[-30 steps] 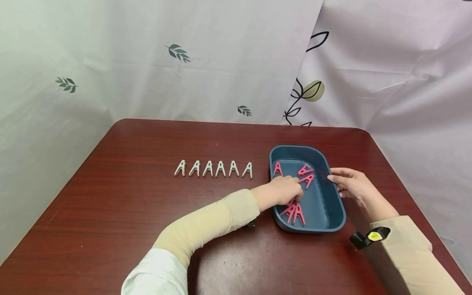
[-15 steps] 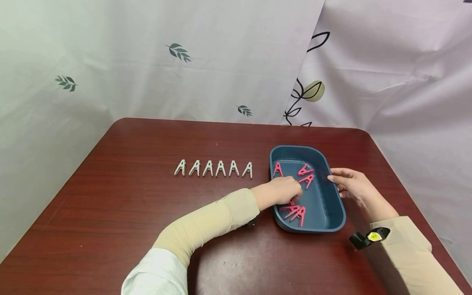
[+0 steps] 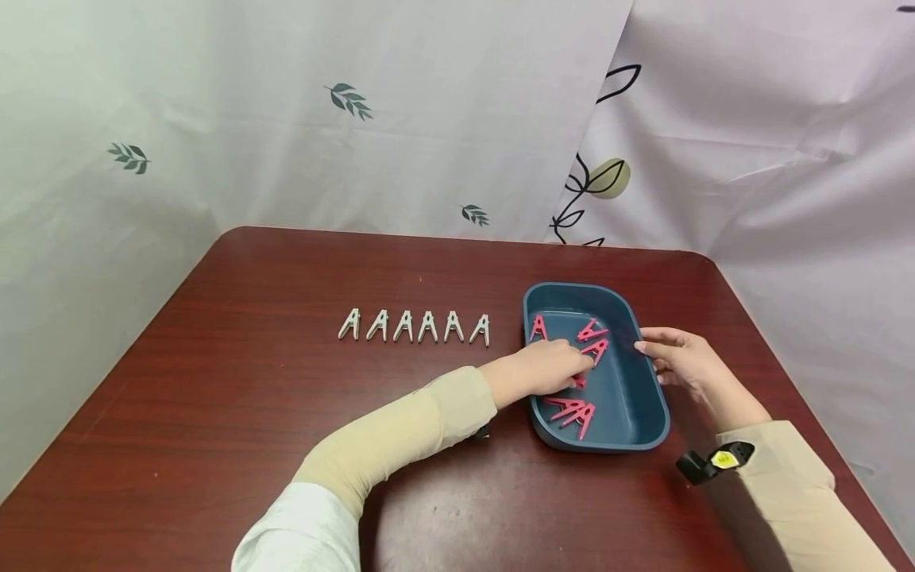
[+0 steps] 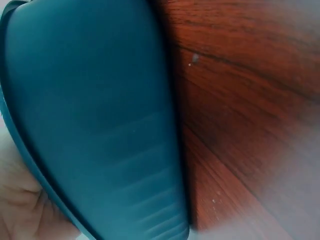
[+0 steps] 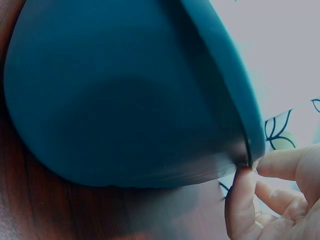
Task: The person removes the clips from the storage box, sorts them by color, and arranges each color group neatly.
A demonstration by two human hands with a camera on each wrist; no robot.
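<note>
Inside the blue plastic basin (image 3: pixel 622 397), my left hand (image 3: pixel 554 367) reaches over the near-left rim and pinches a pink clothespin (image 3: pixel 579 383), mostly hidden under the fingers. More pink clothespins lie around it on the basin floor: a pair (image 3: pixel 572 411) nearer me, one (image 3: pixel 538 327) by the left wall, two (image 3: pixel 593 342) further back. My right hand (image 3: pixel 682 361) pinches the basin's right rim between thumb and fingers; the right wrist view shows the thumb and fingertips (image 5: pixel 245 175) at the edge. The left wrist view shows only the basin's outer wall (image 4: pixel 100 120) and part of the hand.
Left of the basin, several white clothespins (image 3: pixel 426 326) stand in a row on the dark red wooden table (image 3: pixel 214 381). A pale curtain with leaf prints (image 3: pixel 429 119) hangs behind the table.
My left hand has shifted slightly right and away, and the pink clothespin under its fingers has moved along. The nearest pink clothespins have spread and turned a little. My right hand stays put.
</note>
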